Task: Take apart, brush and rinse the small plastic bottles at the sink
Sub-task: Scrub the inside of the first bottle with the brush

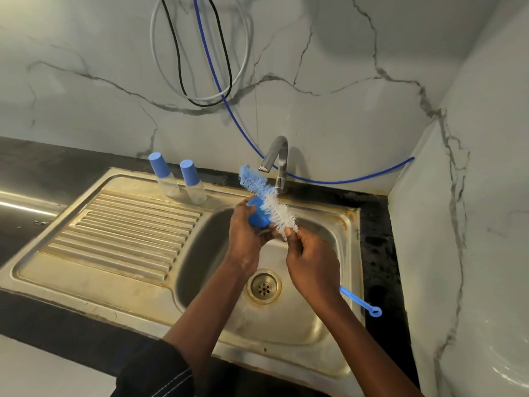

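Marble-veined wall panels (343, 81) back a dark counter (378, 253) that carries a worn steel sink (200, 253), and both your hands are over its basin. Your left grip (243, 233) is curled round a blue bottle cap (257, 214), holding it tilted above the basin. Your fingers hide whatever is beneath the cap, so you cannot tell whether a bottle body is attached. Your right grip (312, 262) pinches the bottle brush (266, 199) right at the base of its bristles. The white and blue bristles run up and away from that grip, touching the cap and reaching towards the tap (279, 156). The brush's blue handle (360, 302) runs back past your right wrist, and its ring end lies over the sink's right rim.

Beyond and left of your left grip, two small clear bottles (164, 174) (193, 180) stand upright, capped in blue, close beside each other on the sink ledge behind the ribbed drainboard (128, 224). Below and between your grips sits the drain (264, 286). A blue hose (343, 180) trails behind the tap, and looped cables (229, 67) hang on the wall above.
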